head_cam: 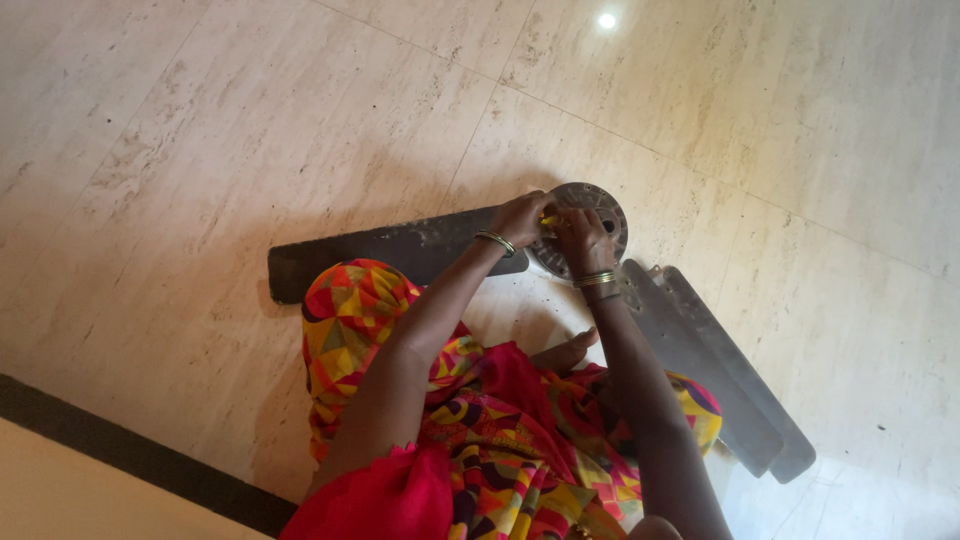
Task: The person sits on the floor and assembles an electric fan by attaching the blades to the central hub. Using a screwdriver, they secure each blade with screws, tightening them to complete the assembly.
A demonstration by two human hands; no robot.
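Note:
A dark round fan motor hub (pixel 598 207) lies on the pale stone floor, with long dark blades spreading from it. My left hand (pixel 519 217) rests on the hub's near left edge, fingers curled around a small yellow object (pixel 548 219). My right hand (pixel 583 240) presses on the hub just beside it, fingers bent; I cannot tell what it grips. Both wrists wear metal bangles. One blade (pixel 385 252) runs left from the hub; two others (pixel 712 371) lie stacked toward the lower right.
I sit on the floor in bright patterned red and yellow cloth (pixel 495 420), a bare foot (pixel 566 353) tucked below the hub. A dark border strip (pixel 130 452) crosses the floor at lower left. A light reflection (pixel 606 20) shines at the top.

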